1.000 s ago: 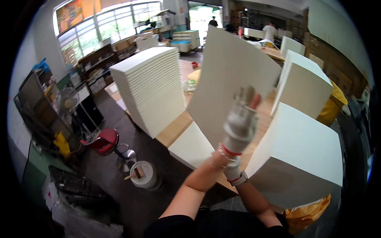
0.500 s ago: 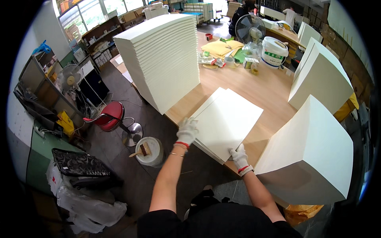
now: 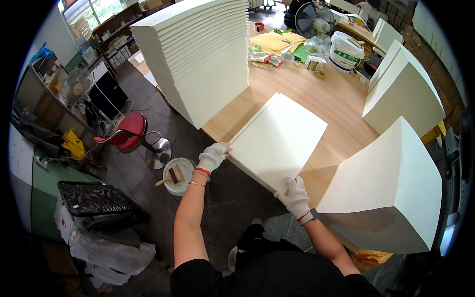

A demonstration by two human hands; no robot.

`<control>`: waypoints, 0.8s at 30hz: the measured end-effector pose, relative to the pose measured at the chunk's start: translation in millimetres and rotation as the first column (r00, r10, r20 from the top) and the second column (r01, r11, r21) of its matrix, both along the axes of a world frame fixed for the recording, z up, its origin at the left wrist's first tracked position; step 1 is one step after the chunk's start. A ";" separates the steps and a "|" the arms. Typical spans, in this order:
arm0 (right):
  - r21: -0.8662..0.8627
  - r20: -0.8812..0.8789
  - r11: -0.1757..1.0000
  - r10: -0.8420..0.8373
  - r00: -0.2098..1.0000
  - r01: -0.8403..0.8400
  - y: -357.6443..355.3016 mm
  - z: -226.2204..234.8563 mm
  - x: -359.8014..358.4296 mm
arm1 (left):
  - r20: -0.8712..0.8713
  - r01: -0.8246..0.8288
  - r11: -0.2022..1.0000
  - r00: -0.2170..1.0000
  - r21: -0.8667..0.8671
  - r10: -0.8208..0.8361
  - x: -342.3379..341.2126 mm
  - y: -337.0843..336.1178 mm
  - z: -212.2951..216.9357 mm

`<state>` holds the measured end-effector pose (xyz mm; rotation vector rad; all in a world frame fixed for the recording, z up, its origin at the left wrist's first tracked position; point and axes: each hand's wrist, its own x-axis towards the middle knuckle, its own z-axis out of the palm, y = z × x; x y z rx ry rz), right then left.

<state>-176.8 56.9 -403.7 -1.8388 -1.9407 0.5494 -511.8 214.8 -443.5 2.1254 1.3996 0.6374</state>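
Note:
A low, squared stack of white sheets (image 3: 279, 141) lies on the wooden table at its near edge. My left hand (image 3: 213, 157), in a white knit glove, is closed at the stack's left corner, fingertips against its edge. At the near right corner my right hand (image 3: 296, 198), gloved too, rests against the stack with thumb and fingers apart. The undersides of the fingers are hidden. A tall stack of white sheets (image 3: 198, 64) with a rippled side stands beyond my left hand. To the right of my right hand is a large curved white stack (image 3: 381, 173).
Another white stack (image 3: 403, 89) stands farther back on the right of the table (image 3: 341, 119). A white bucket (image 3: 345, 52), papers (image 3: 277, 42) and a fan (image 3: 314, 21) are at the back. On the left are a red stool (image 3: 131, 131) and a pail (image 3: 185, 168) with a brush on it.
The offset top sheets now line up with the stack. My left hand has moved off the top to the left corner; my right hand's thumb has spread. The view has tilted slightly.

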 end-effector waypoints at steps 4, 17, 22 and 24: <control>0.072 0.002 0.997 0.008 1.000 -0.009 -2.4 -7.8 1.1 | -0.082 0.038 0.999 0.996 0.018 -0.036 -8.4 7.3 -12.4; 0.148 0.022 0.989 -0.007 1.000 0.004 -4.9 -10.5 -7.1 | 0.380 -0.188 0.821 0.815 -0.539 0.436 -2.2 15.8 -24.7; 0.118 0.054 0.989 0.078 0.996 -0.084 -14.3 5.1 5.0 | -0.252 -0.040 0.999 0.967 0.030 0.046 -5.9 10.0 -13.9; -0.043 -0.045 0.993 0.110 0.993 -0.112 -27.3 36.4 16.4 | -0.158 -0.088 0.995 0.984 -0.045 0.080 -7.2 0.0 5.7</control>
